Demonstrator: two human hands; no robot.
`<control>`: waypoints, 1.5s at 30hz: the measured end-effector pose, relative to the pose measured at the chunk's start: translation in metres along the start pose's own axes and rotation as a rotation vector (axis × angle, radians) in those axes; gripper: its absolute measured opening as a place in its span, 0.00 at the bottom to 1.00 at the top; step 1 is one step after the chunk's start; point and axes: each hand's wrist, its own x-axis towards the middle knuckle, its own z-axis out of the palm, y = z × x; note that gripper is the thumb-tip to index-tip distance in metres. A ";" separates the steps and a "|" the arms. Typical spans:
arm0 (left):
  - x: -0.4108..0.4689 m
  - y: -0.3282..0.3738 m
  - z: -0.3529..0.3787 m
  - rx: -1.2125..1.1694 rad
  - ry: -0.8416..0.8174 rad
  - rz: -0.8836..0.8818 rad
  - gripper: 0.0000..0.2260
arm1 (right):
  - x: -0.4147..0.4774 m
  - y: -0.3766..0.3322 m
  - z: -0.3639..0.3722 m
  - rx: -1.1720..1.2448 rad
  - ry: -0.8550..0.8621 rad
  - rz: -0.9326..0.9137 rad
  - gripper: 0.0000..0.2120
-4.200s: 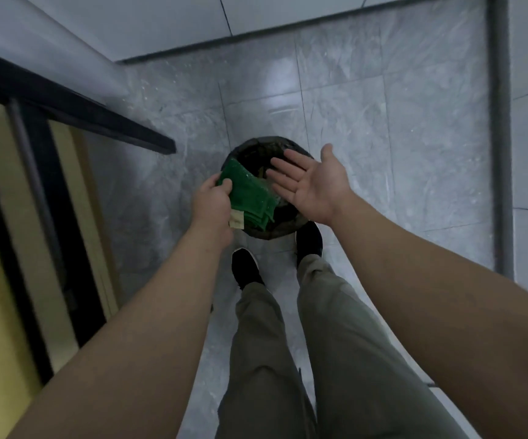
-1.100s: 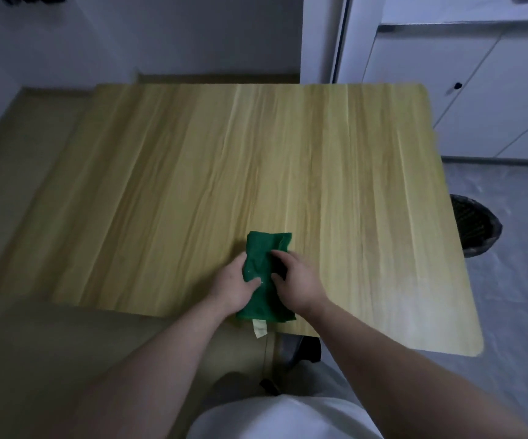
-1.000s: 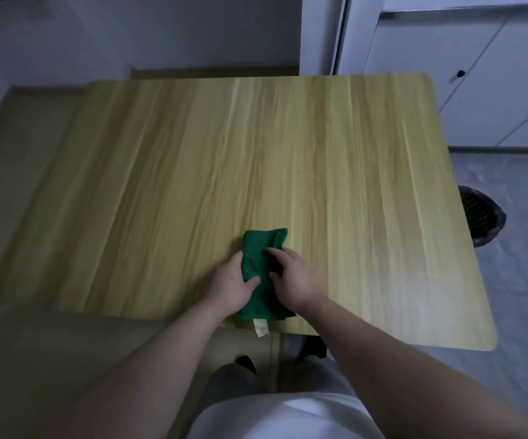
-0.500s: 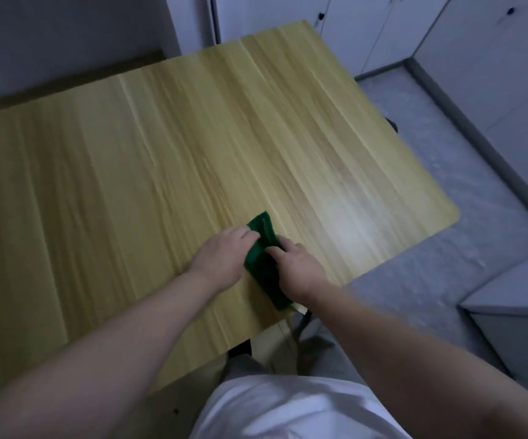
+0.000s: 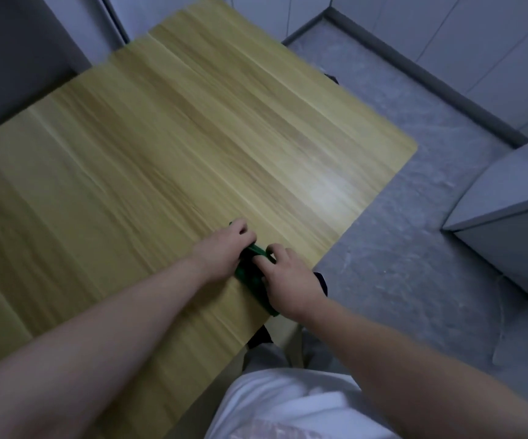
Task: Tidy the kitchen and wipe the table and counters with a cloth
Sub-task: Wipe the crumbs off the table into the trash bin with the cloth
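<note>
A folded green cloth (image 5: 250, 274) lies on the light wooden table (image 5: 193, 137), close to its near edge. My left hand (image 5: 224, 251) grips the cloth's left side, fingers curled over its far end. From the right, my right hand (image 5: 286, 280) covers the other side and pinches it between thumb and fingers. Only a narrow strip of cloth shows between the two hands.
Grey tiled floor (image 5: 399, 248) runs along the table's right edge. White cabinet doors (image 5: 478, 58) line the back right, and a grey unit (image 5: 516, 210) stands at the right. A dark bin (image 5: 332, 79) peeks out past the table's far right edge.
I left the bin and set the cloth on the table. In the last second my view swung left, and both hands pressed the cloth together into a narrower fold.
</note>
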 end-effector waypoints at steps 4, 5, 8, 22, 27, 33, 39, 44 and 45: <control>-0.016 -0.009 -0.001 -0.048 0.060 0.071 0.14 | -0.016 -0.013 0.012 0.054 0.089 -0.041 0.29; -0.018 -0.012 -0.002 -0.014 0.059 0.093 0.14 | -0.018 -0.016 0.015 0.058 0.083 -0.057 0.31; -0.023 -0.024 -0.007 0.183 0.074 0.213 0.14 | -0.023 -0.023 0.023 -0.001 0.022 -0.113 0.35; -0.018 -0.035 0.019 0.436 0.259 0.534 0.15 | -0.016 -0.017 0.031 -0.168 0.000 -0.145 0.27; -0.008 -0.025 0.025 0.370 0.348 0.518 0.11 | -0.015 0.007 0.026 -0.128 0.007 -0.103 0.26; 0.041 -0.008 0.022 0.347 0.370 0.491 0.18 | -0.006 0.045 0.008 -0.095 0.016 0.005 0.25; 0.105 0.017 0.004 0.366 0.343 0.483 0.18 | 0.011 0.104 -0.014 -0.117 0.078 0.049 0.25; 0.175 0.038 -0.014 0.364 0.313 0.460 0.18 | 0.033 0.171 -0.044 -0.116 0.083 0.054 0.26; 0.186 0.042 -0.020 0.363 0.304 0.460 0.18 | 0.037 0.181 -0.051 -0.120 0.088 0.062 0.26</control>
